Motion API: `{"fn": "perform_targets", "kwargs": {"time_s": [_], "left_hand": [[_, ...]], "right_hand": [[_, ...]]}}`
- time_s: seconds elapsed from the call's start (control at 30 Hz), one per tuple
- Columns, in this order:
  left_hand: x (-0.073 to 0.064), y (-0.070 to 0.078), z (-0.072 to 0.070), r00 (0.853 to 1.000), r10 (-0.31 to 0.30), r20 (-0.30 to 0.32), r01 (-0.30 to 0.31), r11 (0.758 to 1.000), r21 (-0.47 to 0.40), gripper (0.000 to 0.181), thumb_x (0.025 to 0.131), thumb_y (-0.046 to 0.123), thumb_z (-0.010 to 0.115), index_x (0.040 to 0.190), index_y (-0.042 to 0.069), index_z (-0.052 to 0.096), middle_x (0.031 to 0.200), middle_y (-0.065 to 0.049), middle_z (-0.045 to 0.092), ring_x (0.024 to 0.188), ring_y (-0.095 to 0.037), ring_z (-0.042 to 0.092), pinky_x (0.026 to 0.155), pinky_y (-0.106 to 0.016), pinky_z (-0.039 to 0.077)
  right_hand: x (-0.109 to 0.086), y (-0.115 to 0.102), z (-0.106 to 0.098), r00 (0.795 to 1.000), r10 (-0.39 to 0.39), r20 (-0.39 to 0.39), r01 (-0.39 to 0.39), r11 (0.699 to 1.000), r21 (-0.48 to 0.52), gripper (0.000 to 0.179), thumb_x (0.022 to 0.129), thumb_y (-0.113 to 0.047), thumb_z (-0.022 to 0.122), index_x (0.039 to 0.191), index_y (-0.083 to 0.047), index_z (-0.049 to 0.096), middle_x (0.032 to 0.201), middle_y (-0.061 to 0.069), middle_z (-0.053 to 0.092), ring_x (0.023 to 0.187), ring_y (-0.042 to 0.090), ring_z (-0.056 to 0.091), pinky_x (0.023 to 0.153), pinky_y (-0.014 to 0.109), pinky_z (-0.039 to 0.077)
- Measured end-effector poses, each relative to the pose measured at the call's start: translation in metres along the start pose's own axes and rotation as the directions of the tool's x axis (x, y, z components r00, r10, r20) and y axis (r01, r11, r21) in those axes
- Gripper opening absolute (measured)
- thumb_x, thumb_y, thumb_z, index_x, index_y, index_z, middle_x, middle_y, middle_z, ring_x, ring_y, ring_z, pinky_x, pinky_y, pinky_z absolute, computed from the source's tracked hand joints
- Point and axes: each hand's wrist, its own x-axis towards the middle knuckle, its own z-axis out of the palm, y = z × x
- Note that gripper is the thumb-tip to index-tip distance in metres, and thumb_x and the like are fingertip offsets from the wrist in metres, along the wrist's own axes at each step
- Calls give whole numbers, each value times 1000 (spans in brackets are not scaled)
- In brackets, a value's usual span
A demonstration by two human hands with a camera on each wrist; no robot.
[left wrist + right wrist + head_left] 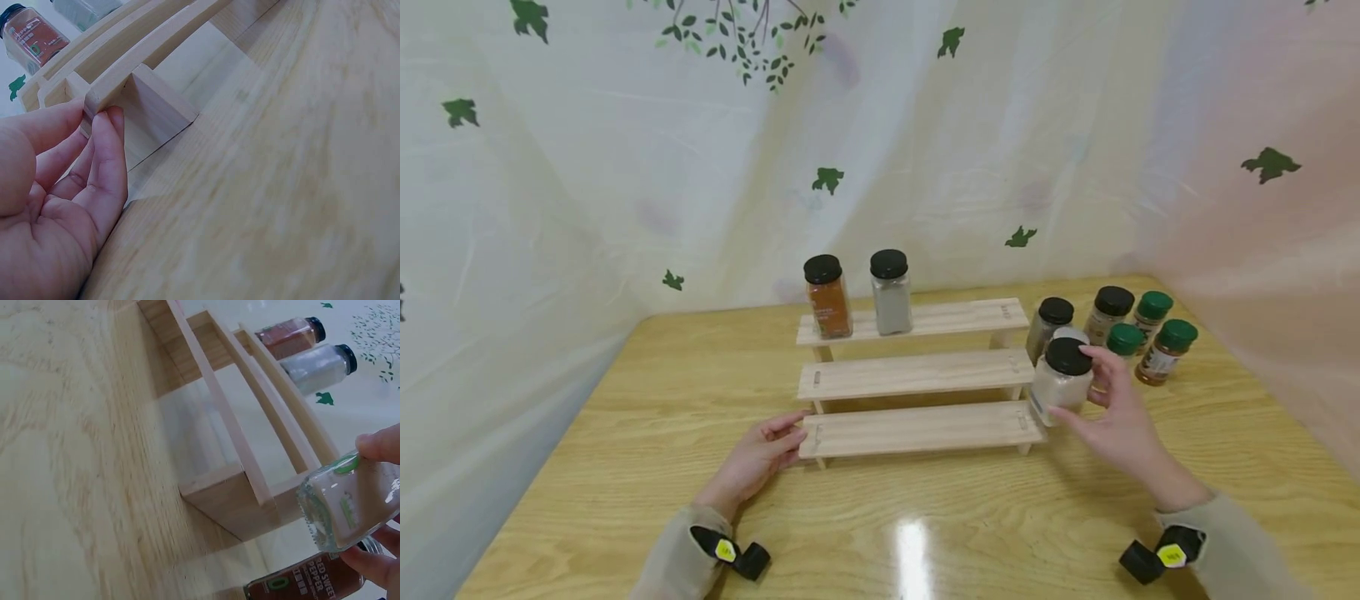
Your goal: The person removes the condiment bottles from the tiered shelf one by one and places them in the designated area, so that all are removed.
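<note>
A three-tier wooden spice rack (917, 429) stands mid-table. My left hand (756, 458) pinches the left end of its lowest shelf between thumb and fingers, seen close up in the left wrist view. My right hand (1120, 417) grips a clear glass spice jar (1060, 387) with a black lid and pale contents, tilted beside the rack's right end. On the top shelf, an orange-red spice jar (830, 310) stands at the left, and a pale grey spice jar (892, 307) stands to its right. Both have black lids.
Right of the rack several more jars cluster, including a green-lidded jar (1159, 360) and a black-lidded jar (1108, 312). The right wrist view shows a jar labelled red sweet pepper (309, 579) below the held one. A leaf-patterned curtain (737, 192) hangs behind the table (647, 417).
</note>
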Motion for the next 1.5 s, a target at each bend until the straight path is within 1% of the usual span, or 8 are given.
{"fn": "perform_targets", "kwargs": {"time_s": [0.13,0.2,0.37,0.57,0.9,1.13,1.3,1.5], "left_hand": [[0,0,0,1000,-2,2,2,1000,6,37,95,11,56,132,8,53,89,8,57,77,0,57,71,-17,50],[0,1,1,1000,-3,5,3,1000,10,40,96,11,56,135,4,50,90,8,56,77,0,57,71,-17,50],[0,1,2,1000,14,27,-14,1000,5,52,96,10,54,140,-10,35,93,9,59,83,-2,60,74,-18,51],[-1,-2,0,999,19,35,-19,1000,-11,51,96,10,54,140,-9,37,94,9,61,85,-3,61,75,-18,51],[-1,-3,1,1000,-8,6,8,1000,1,46,94,14,60,136,0,49,91,8,58,79,-1,58,71,-16,50],[-1,-3,1,1000,-13,2,13,1000,3,38,94,13,59,131,7,56,90,7,56,78,-1,56,71,-16,50],[-1,-2,1,1000,-10,-2,10,1000,1,35,93,13,60,128,10,58,89,7,55,77,-1,56,71,-16,50],[-2,2,2,1000,-6,0,6,1000,11,46,95,11,56,137,-3,46,90,7,56,77,-1,56,70,-16,50]], "right_hand": [[-2,3,-5,995,66,68,-62,997,-53,83,64,16,77,133,4,33,125,11,42,109,-3,47,76,-2,35],[-2,3,-9,991,94,100,-87,993,-75,82,67,12,78,133,3,31,126,23,41,110,17,52,75,-1,34],[-4,6,-16,981,140,132,-126,986,-108,83,69,8,78,134,1,26,124,26,43,107,48,49,75,7,43],[-6,15,-22,974,157,161,-138,983,-124,84,70,9,77,135,3,23,122,30,45,109,51,48,75,54,50],[-8,30,-26,969,163,183,-130,975,-179,82,68,8,79,132,5,27,118,30,47,102,46,51,71,21,47],[-8,35,-26,968,169,188,-132,972,-192,83,68,8,78,132,6,26,114,32,47,97,50,54,69,43,50],[-7,37,-27,959,200,198,-166,970,-177,83,71,7,77,134,6,23,115,33,45,99,53,53,66,34,49],[-8,38,-26,953,225,204,-198,970,-142,84,72,6,77,134,4,20,118,34,44,103,54,51,69,39,51]]}}
